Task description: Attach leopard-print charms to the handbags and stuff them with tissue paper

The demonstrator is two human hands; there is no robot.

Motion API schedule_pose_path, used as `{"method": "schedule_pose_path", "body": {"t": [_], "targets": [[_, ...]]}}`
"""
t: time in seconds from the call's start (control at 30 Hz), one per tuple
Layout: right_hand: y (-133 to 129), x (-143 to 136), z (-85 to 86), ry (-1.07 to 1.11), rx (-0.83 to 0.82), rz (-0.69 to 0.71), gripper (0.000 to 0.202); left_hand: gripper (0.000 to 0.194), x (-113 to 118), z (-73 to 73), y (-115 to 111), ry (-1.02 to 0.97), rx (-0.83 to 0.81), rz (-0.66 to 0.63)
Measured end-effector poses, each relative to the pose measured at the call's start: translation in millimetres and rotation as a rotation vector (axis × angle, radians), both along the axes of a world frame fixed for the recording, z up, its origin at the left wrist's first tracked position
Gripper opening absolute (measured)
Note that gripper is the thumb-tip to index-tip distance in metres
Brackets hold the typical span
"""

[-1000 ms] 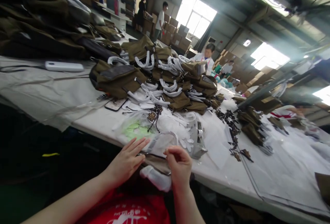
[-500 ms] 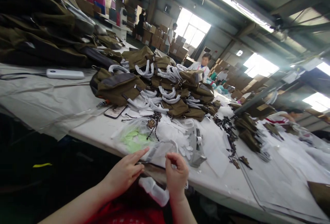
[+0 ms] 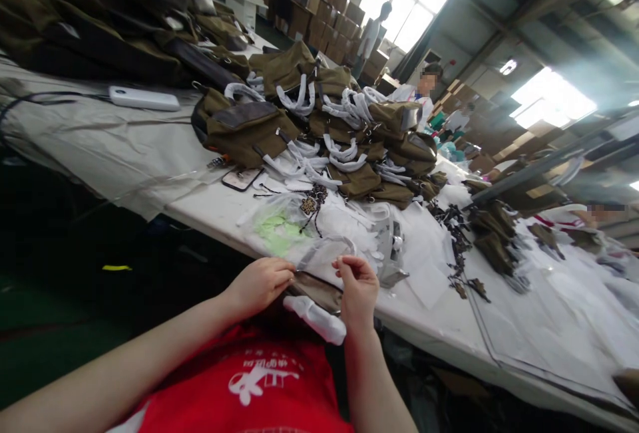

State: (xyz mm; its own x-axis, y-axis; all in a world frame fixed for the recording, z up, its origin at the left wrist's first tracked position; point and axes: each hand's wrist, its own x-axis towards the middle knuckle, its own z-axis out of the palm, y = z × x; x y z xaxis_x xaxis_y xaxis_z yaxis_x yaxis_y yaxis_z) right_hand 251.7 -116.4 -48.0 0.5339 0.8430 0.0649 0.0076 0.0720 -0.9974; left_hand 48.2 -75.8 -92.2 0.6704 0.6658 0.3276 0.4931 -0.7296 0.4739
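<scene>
Well, in the head view a brown bag (image 3: 319, 288) is resting lower middle, by the worktop (image 3: 434, 323) edge, its white-wrapped handle (image 3: 317, 320) hanging. The left hand (image 3: 264, 283) is pinching the bag's left rim; the right hand's (image 3: 358, 283) fingers are bunching near its right end, grasping what, I can't tell. Olive bags (image 3: 244, 130) are heaping up beyond.

Left hand (image 3: 264, 285) pinches left end of brownish bag (image 3: 320, 292) at near edge of counter (image 3: 202, 207). Right hand (image 3: 360, 287): thumb and forefinger together, near bag's right end. Beyond: phone (image 3: 242, 179), piled olive bags (image 3: 244, 130).
</scene>
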Motion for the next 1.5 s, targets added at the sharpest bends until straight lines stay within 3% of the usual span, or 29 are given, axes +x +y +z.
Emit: {"method": "schedule_pose_path", "body": {"t": [0.3, 0.4, 0.47, 0.57, 0.6, 0.67, 0.73, 0.77, 0.87, 1.0, 1.1, 1.27, 1.5], "targets": [[-0.7, -17.7, -2.9, 0.006, 0.009, 0.091, 0.017, 0.022, -0.4, -1.3, 4.9, 0.044, -0.031, -0.059], [2.5, -14.7, -3.9, -0.037, 0.020, 0.059, 0.018, 0.023, -1.4, 1.1, 6.5, 0.031, -0.055, -0.074], [2.2, -7.9, -1.7, -0.194, 0.043, -0.010, 0.018, 0.025, -1.9, 1.1, 6.3, 0.012, -0.055, -0.078], [-5.7, -2.4, 6.3, -0.648, 0.158, -0.119, 0.020, 0.027, -1.1, -0.6, 5.5, -0.002, -0.040, -0.071], [-9.3, -4.0, 9.6, -0.812, 0.216, -0.066, 0.022, 0.027, -0.3, -1.2, 5.4, 0.003, -0.034, -0.070], [-14.4, -12.7, 14.9, -1.093, 0.284, 0.244, 0.032, 0.026, 1.8, -1.8, 5.7, 0.002, -0.020, -0.062], [-13.7, -25.1, 16.7, -1.290, 0.216, 0.592, 0.042, 0.025, 4.0, -1.3, 6.1, -0.015, 0.000, -0.058], [-11.0, -30.9, 16.0, -1.364, 0.129, 0.690, 0.044, 0.024, 4.9, -0.8, 6.0, -0.022, 0.010, -0.063], [1.0, -40.3, 11.3, -1.505, -0.155, 0.733, 0.030, 0.024, 4.8, 0.4, 3.9, -0.012, 0.027, -0.089], [7.8, -35.9, 10.0, -1.474, -0.275, 0.649, 0.022, 0.023, -3.0, -3.9, -0.8, -0.062, 0.028, 0.124], [3.7, -32.4, 11.4, -1.266, -0.264, 0.598, 0.028, 0.028, -10.2, -10.7, 0.5, -0.161, -0.137, 0.279], [-1.4, -35.8, 4.3, -0.901, -0.300, 0.649, 0.028, 0.036, -15.2, -15.3, 10.8, -0.263, -0.468, 0.279], [4.0, -39.6, -8.4, -0.923, -0.338, 0.652, 0.025, 0.038, -14.5, -13.5, 13.2, -0.275, -0.497, 0.274]]}}
